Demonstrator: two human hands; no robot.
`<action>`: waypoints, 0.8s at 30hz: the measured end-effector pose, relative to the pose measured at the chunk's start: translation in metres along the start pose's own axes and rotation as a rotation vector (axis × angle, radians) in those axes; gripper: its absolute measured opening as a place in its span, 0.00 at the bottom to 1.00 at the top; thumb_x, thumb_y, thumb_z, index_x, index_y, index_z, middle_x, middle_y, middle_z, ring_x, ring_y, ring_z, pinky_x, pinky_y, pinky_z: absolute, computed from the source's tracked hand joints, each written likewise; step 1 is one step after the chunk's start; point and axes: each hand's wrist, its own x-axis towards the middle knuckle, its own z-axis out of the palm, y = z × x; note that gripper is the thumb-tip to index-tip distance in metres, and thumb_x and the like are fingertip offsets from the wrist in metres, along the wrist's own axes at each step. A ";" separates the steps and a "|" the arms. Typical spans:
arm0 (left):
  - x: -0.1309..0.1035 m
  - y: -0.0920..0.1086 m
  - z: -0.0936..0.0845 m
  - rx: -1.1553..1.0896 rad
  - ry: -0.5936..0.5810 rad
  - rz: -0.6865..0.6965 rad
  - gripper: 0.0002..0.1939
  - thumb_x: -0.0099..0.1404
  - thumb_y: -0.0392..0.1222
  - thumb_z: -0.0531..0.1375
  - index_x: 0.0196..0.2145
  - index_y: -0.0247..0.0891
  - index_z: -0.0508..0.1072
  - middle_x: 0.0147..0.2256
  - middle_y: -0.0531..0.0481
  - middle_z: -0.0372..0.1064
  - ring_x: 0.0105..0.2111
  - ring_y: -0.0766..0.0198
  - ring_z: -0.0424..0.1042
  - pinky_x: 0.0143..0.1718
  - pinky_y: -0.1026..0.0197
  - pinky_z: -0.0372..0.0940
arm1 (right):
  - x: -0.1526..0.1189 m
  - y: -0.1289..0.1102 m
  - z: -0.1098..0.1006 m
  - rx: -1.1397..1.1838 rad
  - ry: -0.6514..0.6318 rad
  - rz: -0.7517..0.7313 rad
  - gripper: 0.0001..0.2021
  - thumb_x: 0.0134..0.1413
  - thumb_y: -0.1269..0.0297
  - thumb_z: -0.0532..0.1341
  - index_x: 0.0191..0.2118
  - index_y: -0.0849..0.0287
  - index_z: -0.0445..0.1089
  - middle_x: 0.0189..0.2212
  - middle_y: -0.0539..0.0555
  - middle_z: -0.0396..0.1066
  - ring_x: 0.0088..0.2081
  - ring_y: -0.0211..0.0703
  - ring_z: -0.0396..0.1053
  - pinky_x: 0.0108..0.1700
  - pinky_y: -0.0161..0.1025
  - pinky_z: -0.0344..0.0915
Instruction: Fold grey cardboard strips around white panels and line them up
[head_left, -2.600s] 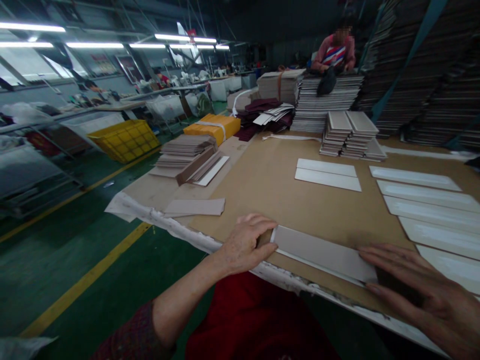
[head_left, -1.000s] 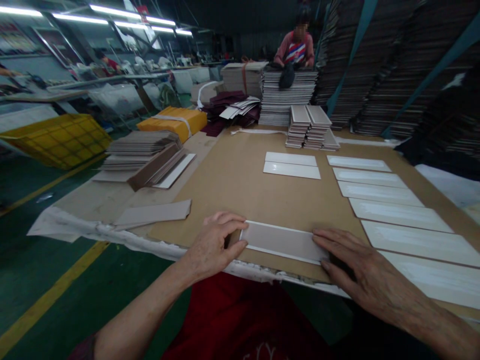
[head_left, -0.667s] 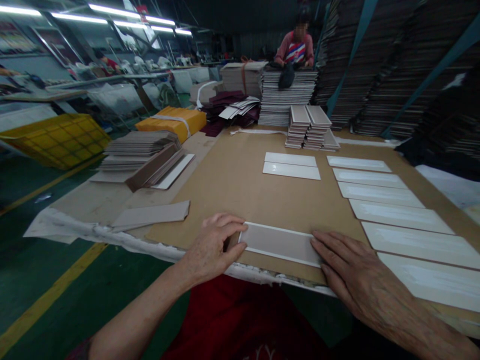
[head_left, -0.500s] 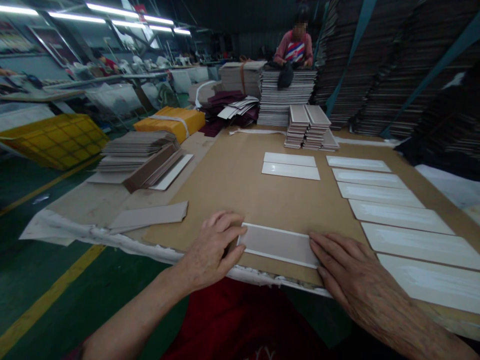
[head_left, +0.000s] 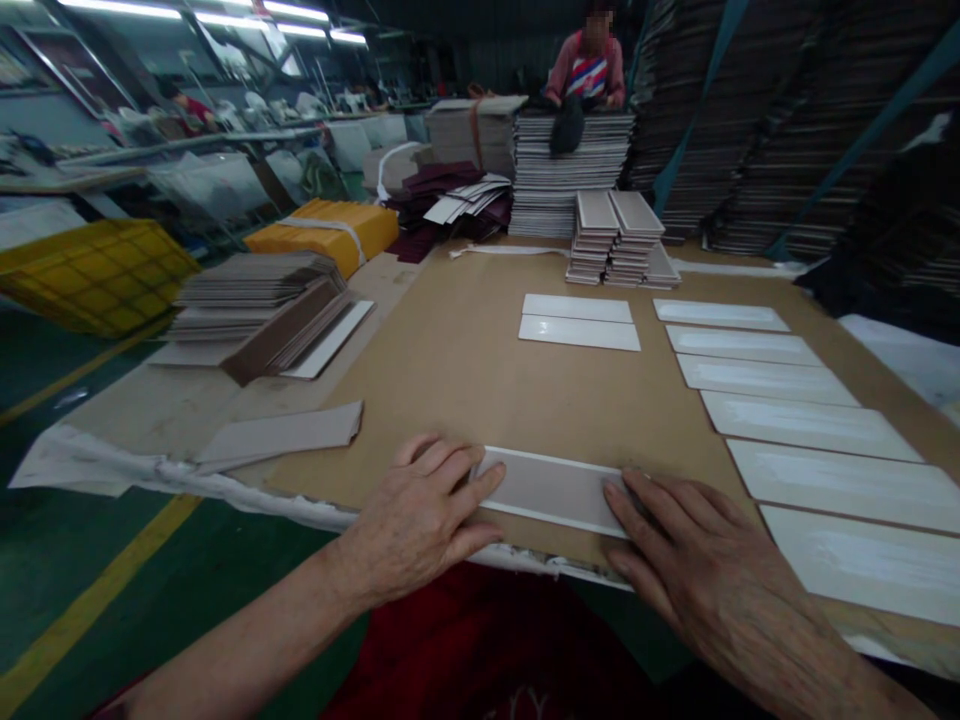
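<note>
Head view: yellow crate (head_left: 82,275) at far left, lattice walls, contents can't tell. Left hand (head_left: 420,515) and right hand (head_left: 697,580) both lie flat, fingers spread, pressing the two ends of a long grey card strip (head_left: 551,490) at the near edge of the bench (head_left: 450,360), gripping nothing. Brown kraft sheet covers the bench. Glossy white strips (head_left: 780,425) in a row to the right. Stacked grey boards (head_left: 247,300) to the left.

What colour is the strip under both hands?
Greyish beige with a thin white border; the strip shows best in the head view, near the table edge.
</note>
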 end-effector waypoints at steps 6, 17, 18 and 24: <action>-0.003 -0.003 0.006 -0.042 0.027 -0.001 0.27 0.71 0.57 0.57 0.59 0.37 0.67 0.54 0.38 0.70 0.53 0.46 0.66 0.57 0.38 0.56 | -0.018 0.019 0.000 0.000 -0.063 0.042 0.24 0.74 0.54 0.46 0.60 0.66 0.67 0.61 0.61 0.66 0.60 0.59 0.61 0.58 0.60 0.60; -0.014 -0.013 0.011 -0.152 0.081 -0.030 0.26 0.69 0.53 0.61 0.60 0.40 0.67 0.56 0.39 0.69 0.55 0.47 0.68 0.55 0.40 0.67 | -0.020 0.013 -0.008 0.165 -0.160 0.037 0.40 0.60 0.52 0.66 0.71 0.58 0.51 0.68 0.59 0.53 0.67 0.57 0.53 0.64 0.60 0.60; -0.016 -0.015 0.011 -0.149 0.089 -0.028 0.26 0.69 0.53 0.61 0.61 0.41 0.67 0.57 0.40 0.69 0.55 0.48 0.68 0.55 0.41 0.67 | -0.020 0.009 -0.007 0.181 -0.145 0.044 0.39 0.56 0.55 0.69 0.69 0.57 0.54 0.67 0.59 0.57 0.64 0.58 0.57 0.62 0.59 0.62; -0.019 -0.030 0.014 -0.095 0.231 0.042 0.26 0.66 0.52 0.64 0.60 0.48 0.68 0.55 0.47 0.74 0.52 0.54 0.73 0.53 0.53 0.72 | -0.007 0.001 0.010 0.194 0.237 -0.148 0.13 0.65 0.69 0.60 0.54 0.57 0.69 0.39 0.53 0.76 0.35 0.42 0.71 0.39 0.39 0.70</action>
